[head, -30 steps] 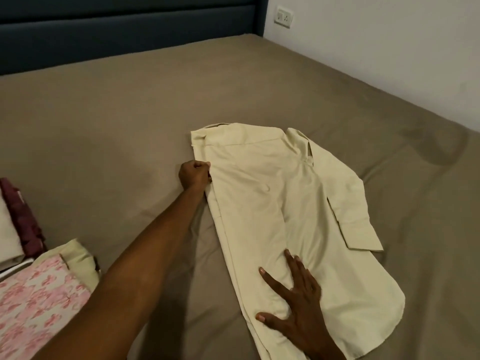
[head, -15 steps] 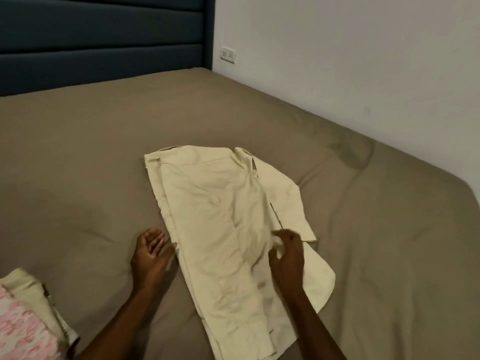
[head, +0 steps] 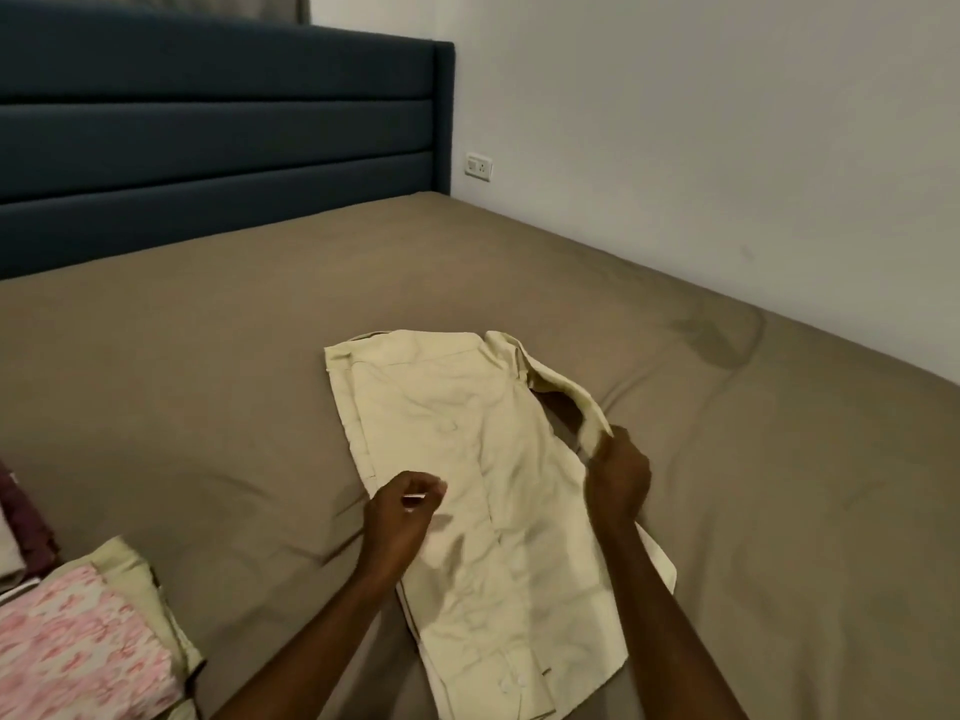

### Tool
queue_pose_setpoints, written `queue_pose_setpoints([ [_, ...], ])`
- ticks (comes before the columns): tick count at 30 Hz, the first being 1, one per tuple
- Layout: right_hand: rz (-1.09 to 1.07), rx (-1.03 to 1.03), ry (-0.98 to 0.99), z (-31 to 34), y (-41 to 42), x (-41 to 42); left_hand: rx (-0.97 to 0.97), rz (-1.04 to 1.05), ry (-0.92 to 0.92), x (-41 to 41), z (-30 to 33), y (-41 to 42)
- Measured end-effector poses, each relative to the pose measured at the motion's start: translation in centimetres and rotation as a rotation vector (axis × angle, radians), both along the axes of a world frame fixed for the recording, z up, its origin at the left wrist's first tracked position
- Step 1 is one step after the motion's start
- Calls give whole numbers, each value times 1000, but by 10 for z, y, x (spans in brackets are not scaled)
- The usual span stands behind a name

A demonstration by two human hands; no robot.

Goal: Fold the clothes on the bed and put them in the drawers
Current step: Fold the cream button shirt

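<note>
A cream shirt (head: 467,459) lies partly folded on the brown bed (head: 208,381), collar end toward the headboard. My right hand (head: 618,480) pinches the shirt's right sleeve, lifted a little off the bed so a dark gap shows under it. My left hand (head: 402,511) hovers at the shirt's left edge with its fingers curled together; I cannot tell whether it grips the cloth. The lower hem lies between my forearms.
A stack of folded clothes (head: 88,646), pink floral on top, sits at the bed's lower left, with a maroon garment (head: 26,522) behind it. A dark blue headboard (head: 218,148) stands at the back. The white wall (head: 727,174) with a socket (head: 478,165) runs along the right.
My right hand has taken hold of the right sleeve and lifted it. My left hand moved from the bed onto the shirt's left edge and curled its fingers. The camera tilted up.
</note>
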State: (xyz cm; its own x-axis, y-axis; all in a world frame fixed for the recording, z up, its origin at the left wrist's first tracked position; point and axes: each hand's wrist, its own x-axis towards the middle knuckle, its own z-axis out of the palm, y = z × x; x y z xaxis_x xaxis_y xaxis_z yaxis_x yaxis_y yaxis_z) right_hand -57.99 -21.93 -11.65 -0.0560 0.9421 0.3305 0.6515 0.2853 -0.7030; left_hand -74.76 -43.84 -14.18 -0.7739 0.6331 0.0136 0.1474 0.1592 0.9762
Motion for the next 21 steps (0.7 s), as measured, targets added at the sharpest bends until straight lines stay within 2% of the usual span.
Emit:
queue_pose_setpoints([
  [1, 161, 84, 65, 15, -19, -7, 38, -125, -272, -1, 13, 10],
  [2, 417, 94, 150, 30, -43, -15, 66, -227, -507, -5, 26, 21],
  [4, 886, -55, 207, 52, -86, -21, 166, -311, -804, -17, 49, 37],
  [5, 960, -64, 195, 54, -99, -20, 228, -270, -868, -23, 58, 42],
  [6, 916, -40, 197, 48, -105, -16, 270, -198, -901, -31, 64, 43],
  [8, 643, 6, 172, 16, -96, -4, 257, -13, -874, -44, 66, 41],
  [10, 377, 10, -1, -20, -74, 15, 144, 102, -812, -56, 62, 29],
  [13, 177, 46, -267, -67, -37, 46, 10, 131, -707, -73, 62, 7],
  [15, 92, 6, -455, -78, -19, 65, 44, 145, -629, -86, 67, 1],
  [17, 12, -137, -560, -75, -7, 77, 127, 114, -635, -97, 78, 2],
  [19, 14, -280, -513, -70, 2, 84, 195, 70, -654, -110, 93, 8],
  [21, 71, -412, -341, -59, 4, 85, 281, 36, -688, -119, 109, 18],
])
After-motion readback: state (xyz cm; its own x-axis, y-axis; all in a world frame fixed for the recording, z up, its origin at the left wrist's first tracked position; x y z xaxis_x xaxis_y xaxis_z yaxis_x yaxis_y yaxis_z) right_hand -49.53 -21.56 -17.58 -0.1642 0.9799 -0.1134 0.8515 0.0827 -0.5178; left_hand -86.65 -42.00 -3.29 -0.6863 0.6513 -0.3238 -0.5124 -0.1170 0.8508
